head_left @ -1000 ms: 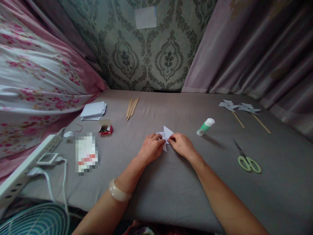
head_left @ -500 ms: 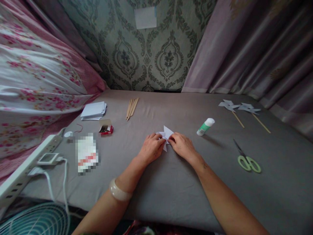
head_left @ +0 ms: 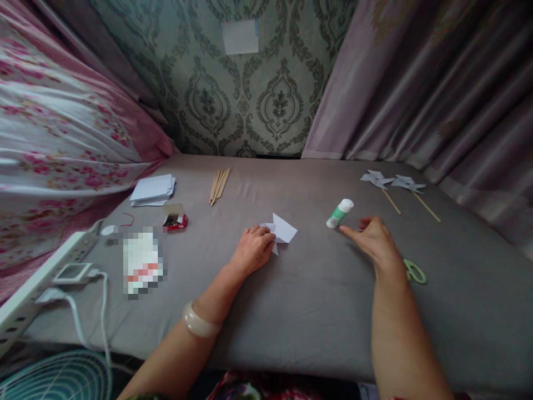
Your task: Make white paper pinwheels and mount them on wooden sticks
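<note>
A folded white paper pinwheel [head_left: 283,230] lies at the middle of the table, its pointed blades sticking out. My left hand [head_left: 255,245] is closed over its left side, fingers pressed on the paper near the centre. To the right, my right hand [head_left: 370,239] is held with thumb and fingers apart and nothing between them. Its thumb tip is close to the base of a white and green glue stick [head_left: 340,213], which stands tilted in view; whether they touch I cannot tell. Partly hidden behind the right wrist are scissors with light green handles [head_left: 416,272].
Two finished pinwheels [head_left: 377,180] on sticks lie at the back right. Wooden sticks [head_left: 219,186], a paper stack [head_left: 152,190] and a small red box [head_left: 175,220] sit at the left. A power strip [head_left: 45,283] with cables and a fan [head_left: 58,378] line the left edge.
My right hand has let go of the paper pinwheel and moved right to beside the glue stick, opening its fingers. My left hand stays on the paper. The view has shifted slightly.
</note>
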`<state>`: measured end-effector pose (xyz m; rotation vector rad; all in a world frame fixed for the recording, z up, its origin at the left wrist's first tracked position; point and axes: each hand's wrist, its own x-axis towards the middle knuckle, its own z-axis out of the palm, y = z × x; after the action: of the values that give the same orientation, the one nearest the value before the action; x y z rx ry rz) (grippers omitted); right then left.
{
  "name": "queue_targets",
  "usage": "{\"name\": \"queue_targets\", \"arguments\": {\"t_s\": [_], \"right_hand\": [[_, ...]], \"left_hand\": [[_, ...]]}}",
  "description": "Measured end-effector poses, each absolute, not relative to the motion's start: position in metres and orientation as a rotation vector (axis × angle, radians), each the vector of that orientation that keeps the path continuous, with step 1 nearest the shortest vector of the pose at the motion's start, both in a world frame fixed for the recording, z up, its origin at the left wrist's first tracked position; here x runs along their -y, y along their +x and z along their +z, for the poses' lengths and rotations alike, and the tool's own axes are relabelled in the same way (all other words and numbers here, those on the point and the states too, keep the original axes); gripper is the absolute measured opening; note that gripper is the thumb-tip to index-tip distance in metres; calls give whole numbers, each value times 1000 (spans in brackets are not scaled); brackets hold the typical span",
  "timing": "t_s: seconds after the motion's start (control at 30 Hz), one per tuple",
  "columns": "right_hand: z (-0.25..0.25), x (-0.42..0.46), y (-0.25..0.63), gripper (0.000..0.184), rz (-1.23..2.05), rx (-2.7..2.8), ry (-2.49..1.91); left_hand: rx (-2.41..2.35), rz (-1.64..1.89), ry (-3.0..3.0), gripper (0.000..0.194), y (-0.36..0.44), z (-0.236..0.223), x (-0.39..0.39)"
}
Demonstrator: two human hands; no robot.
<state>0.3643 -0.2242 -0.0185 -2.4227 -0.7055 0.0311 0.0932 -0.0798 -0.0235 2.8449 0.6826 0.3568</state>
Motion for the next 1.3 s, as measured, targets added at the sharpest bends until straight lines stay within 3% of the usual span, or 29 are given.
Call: {"name": "queue_targets", "arguments": {"t_s": [0.1, 0.37, 0.6, 0.8, 1.3], "right_hand": [[-35, 208, 367, 80, 71, 755, -2090], [-48, 181, 356, 44, 159, 921, -1926], [10, 181, 310, 40, 73, 1782, -1934], [43, 171, 275, 21, -72, 2151, -2089], [56, 144, 242, 24, -287, 2529, -2121]], "left_hand": [[-656, 372, 2862, 27, 92, -24, 79], [-631, 326, 2879, 27, 90, -18, 81], [-641, 341, 2878, 27, 89, -19, 83], [-641, 384, 2842, 25, 87, -18, 83], [-614, 305, 2895, 21, 88, -13, 85]]}}
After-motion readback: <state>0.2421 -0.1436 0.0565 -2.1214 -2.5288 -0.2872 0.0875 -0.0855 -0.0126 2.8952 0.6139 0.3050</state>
